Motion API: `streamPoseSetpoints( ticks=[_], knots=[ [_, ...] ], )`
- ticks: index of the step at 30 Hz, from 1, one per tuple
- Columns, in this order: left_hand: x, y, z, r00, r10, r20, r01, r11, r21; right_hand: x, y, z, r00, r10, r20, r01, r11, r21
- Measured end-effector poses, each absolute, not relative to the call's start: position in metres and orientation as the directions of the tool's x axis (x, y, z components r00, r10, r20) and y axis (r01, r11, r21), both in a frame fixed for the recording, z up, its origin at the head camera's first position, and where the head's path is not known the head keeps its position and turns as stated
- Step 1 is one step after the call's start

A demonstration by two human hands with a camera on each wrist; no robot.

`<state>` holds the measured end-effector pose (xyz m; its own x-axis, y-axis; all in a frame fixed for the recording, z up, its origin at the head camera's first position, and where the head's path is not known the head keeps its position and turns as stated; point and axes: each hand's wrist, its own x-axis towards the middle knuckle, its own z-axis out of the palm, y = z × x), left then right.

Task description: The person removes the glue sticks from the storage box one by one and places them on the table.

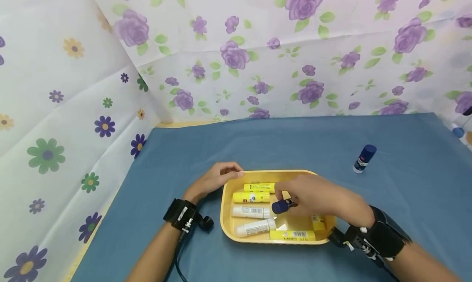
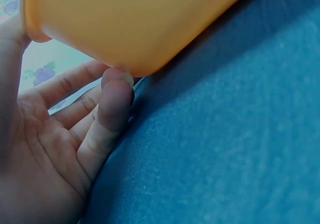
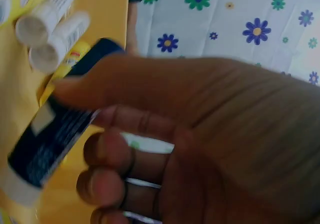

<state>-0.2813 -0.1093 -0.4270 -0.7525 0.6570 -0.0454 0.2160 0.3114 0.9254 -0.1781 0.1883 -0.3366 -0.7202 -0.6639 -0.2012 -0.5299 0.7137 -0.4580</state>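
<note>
My right hand (image 1: 313, 194) pinches a navy glue stick (image 1: 282, 206) between thumb and fingers, over the yellow basket (image 1: 223, 216). In the right wrist view, the navy stick (image 3: 52, 139) is tilted, its white end low on the left. My left hand (image 1: 215, 179) holds the basket at its far left corner. In the left wrist view, fingers (image 2: 115, 96) curl against the outside of the basket near its base. Inside the basket lie yellow glue sticks (image 1: 251, 197) and two white glue sticks (image 1: 255, 228). My right hand hides part of the basket's inside.
Another navy glue stick (image 1: 364, 159) stands upright on the blue cloth (image 1: 258, 143), right of the basket. Flowered sheets (image 1: 236, 36) hang behind and to the left. At the far right edge, a partly cut-off object (image 1: 459, 131) with a blue round part shows.
</note>
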Motion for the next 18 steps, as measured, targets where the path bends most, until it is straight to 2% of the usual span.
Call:
streamPoseSetpoints(
  ticks=[10, 18],
  knots=[
    [-0.264, -0.115, -0.438, -0.749, 0.66, -0.067, 0.186, 0.306, 0.934, -0.171, 0.198, -0.337, -0.726, -0.658, -0.2, -0.487, 0.697, -0.526],
    [-0.28, -0.107, -0.428, -0.745, 0.666, -0.024, 0.226, 0.287, 0.931, -0.178, 0.207, -0.323, -0.745, -0.658, -0.107, -0.521, 0.675, -0.522]
  ],
)
